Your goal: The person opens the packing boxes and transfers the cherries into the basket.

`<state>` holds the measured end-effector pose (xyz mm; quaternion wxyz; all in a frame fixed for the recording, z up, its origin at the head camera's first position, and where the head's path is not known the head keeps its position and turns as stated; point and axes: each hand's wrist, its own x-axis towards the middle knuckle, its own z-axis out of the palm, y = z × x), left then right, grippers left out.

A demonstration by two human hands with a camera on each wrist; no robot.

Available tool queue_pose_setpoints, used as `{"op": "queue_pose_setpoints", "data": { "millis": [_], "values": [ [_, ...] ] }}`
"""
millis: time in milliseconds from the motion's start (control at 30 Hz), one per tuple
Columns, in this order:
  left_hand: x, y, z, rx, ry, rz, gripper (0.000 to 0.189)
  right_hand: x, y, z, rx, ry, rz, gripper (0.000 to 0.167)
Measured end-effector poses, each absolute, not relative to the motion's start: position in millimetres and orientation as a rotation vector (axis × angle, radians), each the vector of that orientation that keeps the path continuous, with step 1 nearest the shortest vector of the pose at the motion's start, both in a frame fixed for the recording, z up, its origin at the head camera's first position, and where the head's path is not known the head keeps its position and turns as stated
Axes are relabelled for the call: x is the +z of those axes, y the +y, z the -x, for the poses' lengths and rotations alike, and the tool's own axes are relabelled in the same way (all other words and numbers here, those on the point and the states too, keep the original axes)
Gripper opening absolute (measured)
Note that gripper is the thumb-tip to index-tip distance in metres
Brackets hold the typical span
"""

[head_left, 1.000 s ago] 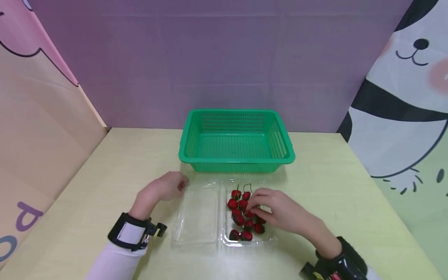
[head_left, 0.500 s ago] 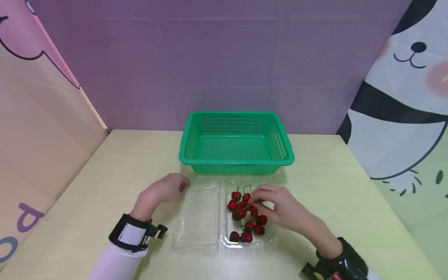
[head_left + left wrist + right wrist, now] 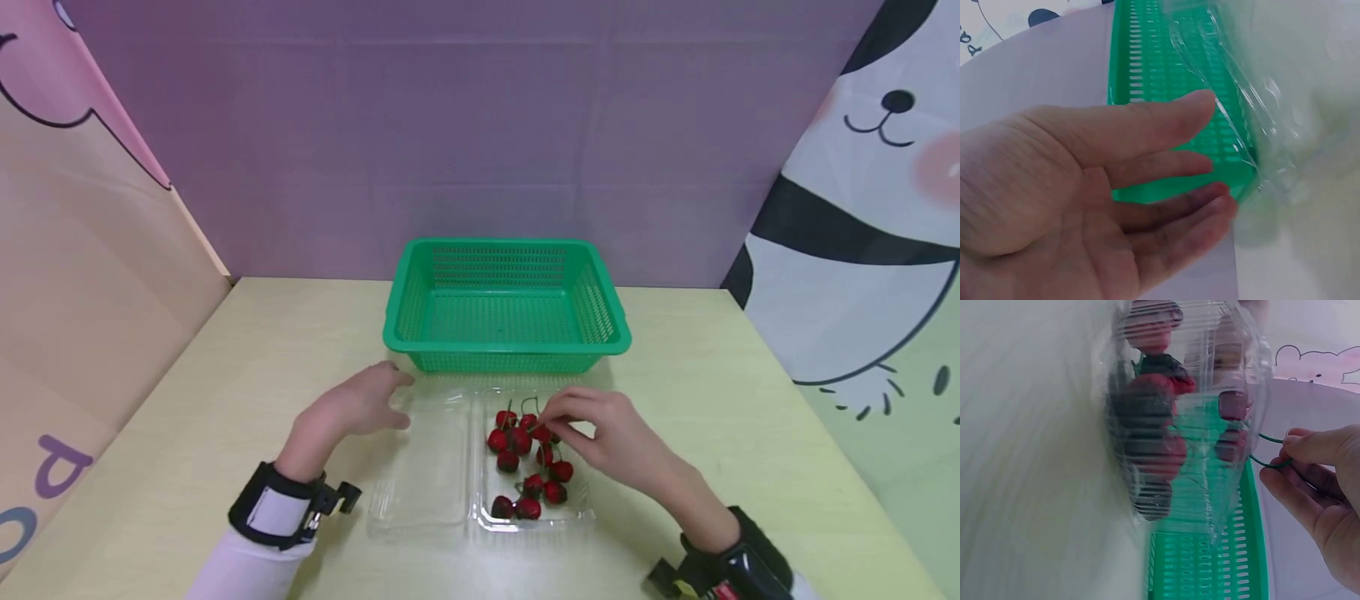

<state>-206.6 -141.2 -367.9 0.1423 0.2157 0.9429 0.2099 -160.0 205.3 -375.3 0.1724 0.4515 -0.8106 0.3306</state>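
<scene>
A clear plastic clamshell box lies unfolded on the table, its lid [image 3: 423,471] on the left and its tray [image 3: 491,523] with several red cherries [image 3: 528,508] on the right. Between thumb and fingertips, my right hand [image 3: 618,433] pinches thin green cherry stems [image 3: 1270,437]. Two cherries [image 3: 1232,405] at those stems sit higher than the pile in the right wrist view, seen through the tray's clear wall. My left hand [image 3: 352,406] is beside the lid's left edge, thumb and fingers parted and holding nothing.
A green perforated basket [image 3: 502,344] stands just behind the clamshell, with nothing in it. Behind the table hangs a purple cloth [image 3: 480,133]. Printed panels flank both sides, with a panda [image 3: 862,283] on the right one.
My right hand first shifts cherries in the tray, then rises slightly with the pinched stems. My left hand's fingers have spread apart at the lid's edge. The basket stays put.
</scene>
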Motion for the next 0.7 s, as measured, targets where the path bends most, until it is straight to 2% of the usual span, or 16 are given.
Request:
{"op": "queue_pose_setpoints", "data": {
  "millis": [300,700],
  "values": [
    [-353.6,-125.2,193.3,0.702,2.727,-0.642,0.055,-365.0,210.5,165.7,0.877,-2.266,-1.176,0.031],
    [-346.7,-102.1,178.0,0.778,2.705,-0.746,0.051,-354.7,215.3,172.4,0.872,-2.251,-1.034,0.029]
  ]
}}
